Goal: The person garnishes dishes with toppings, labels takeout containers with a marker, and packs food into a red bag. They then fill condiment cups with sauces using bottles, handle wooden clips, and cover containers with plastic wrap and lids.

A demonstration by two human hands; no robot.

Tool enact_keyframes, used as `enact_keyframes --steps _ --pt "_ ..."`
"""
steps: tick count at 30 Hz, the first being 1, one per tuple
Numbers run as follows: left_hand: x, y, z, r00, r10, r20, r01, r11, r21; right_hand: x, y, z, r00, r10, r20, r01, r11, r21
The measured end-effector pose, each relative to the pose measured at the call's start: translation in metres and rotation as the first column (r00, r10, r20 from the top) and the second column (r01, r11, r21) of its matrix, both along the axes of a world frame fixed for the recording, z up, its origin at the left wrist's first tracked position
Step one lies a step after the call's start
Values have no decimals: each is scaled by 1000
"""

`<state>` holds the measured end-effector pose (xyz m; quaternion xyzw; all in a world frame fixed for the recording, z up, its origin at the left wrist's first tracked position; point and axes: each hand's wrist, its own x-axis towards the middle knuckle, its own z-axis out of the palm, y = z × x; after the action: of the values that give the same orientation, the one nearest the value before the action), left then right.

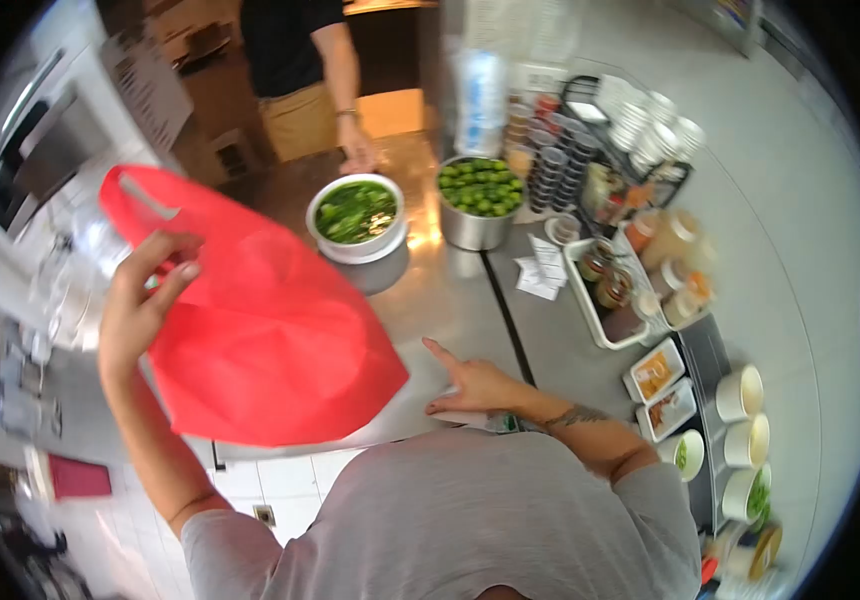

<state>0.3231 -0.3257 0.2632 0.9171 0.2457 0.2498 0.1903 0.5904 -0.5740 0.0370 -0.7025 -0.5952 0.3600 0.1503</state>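
Note:
A red cloth-like carry bag (270,340) with a cut-out handle slants across the left of the view, bulging towards its lower end. My left hand (145,300) is at its upper left side, below the handle, with the fingers curled in and the thumb close to them, gripping the bag. What the bag contains is hidden. Over the steel counter (430,300), my right hand (475,385) has its index finger stretched out and the thumb apart. Something whitish, partly covered, lies beneath that hand; I cannot make out what it is.
A white bowl of leafy greens (355,212) and a steel pot of small green limes (480,190) stand at the back. Paper slips (542,270), a white tray of jars (610,290) and several tubs line the right. A co-worker's hand (357,150) is beyond the bowl.

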Motion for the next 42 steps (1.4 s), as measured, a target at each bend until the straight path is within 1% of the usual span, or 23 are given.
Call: enact_keyframes --steps 2,4,6,7,9,10,11,13,14,16,19,22,26,28,29,31,32,33,34,37,38,41,42 --pt "-7 0 -19 993 64 100 -73 993 88 -26 22 -18 1000 -4 6 4 1000 11" --pt "-16 6 -36 966 136 219 -176 968 176 -48 40 -40 995 -92 34 86 985 151" --pt "-42 44 -76 829 293 476 -275 955 -109 -68 57 -69 977 -191 94 154 938 310" --pt "-57 69 -102 725 379 575 -281 925 -256 -76 63 -72 970 -231 80 200 938 283" --pt "-84 122 -170 744 541 392 -439 838 -324 -84 73 -76 945 -319 71 296 927 231" --pt "-85 150 -220 772 492 402 -290 836 -467 -86 74 -85 932 -336 133 296 921 254" --pt "-85 178 -270 787 460 411 -147 787 -599 -90 74 -91 921 -360 151 310 909 278" --pt "-68 187 -312 807 443 390 28 630 -776 -97 78 -98 896 -401 193 329 889 318" --pt "-58 187 -323 813 444 377 64 574 -816 -100 82 -99 883 -416 217 334 882 333" --pt "-42 182 -335 818 444 365 125 482 -867 -110 86 -102 867 -419 270 321 883 341" --pt "-29 179 -340 808 447 384 186 425 -886 -121 97 -105 846 -422 324 285 874 394" --pt "-27 175 -339 788 456 413 227 409 -884 -134 119 -104 814 -528 241 390 805 447" --pt "-41 171 -329 724 506 469 264 425 -866 -147 163 -93 759 -610 229 485 763 427" --pt "-55 172 -321 660 547 516 270 468 -841 -149 187 -92 741 -635 217 536 755 378" --pt "-65 174 -318 628 553 547 253 520 -816 -149 200 -93 740 -649 178 554 738 386" --pt "-86 180 -319 641 493 589 114 697 -708 -148 227 -89 734 -672 97 592 704 393" --pt "-105 187 -324 812 348 469 -118 885 -451 -148 240 -84 724 -678 126 603 711 362" --pt "-123 195 -330 896 301 326 -295 953 -69 -148 253 -73 714 -683 154 614 717 329" --pt "-142 205 -336 947 296 126 -322 884 340 -147 265 -65 706 -685 183 625 723 295" --pt "-170 219 -341 936 346 69 -351 889 295 -137 303 -72 705 -699 119 598 677 430" --pt "-176 219 -338 933 357 43 -354 891 284 -132 314 -73 712 -697 83 619 680 393" --pt "-170 206 -328 872 467 144 -471 726 501 -119 339 -72 732 -681 8 644 696 318" --pt "-166 200 -324 864 480 153 -490 730 476 -115 343 -73 739 -673 3 640 704 310"
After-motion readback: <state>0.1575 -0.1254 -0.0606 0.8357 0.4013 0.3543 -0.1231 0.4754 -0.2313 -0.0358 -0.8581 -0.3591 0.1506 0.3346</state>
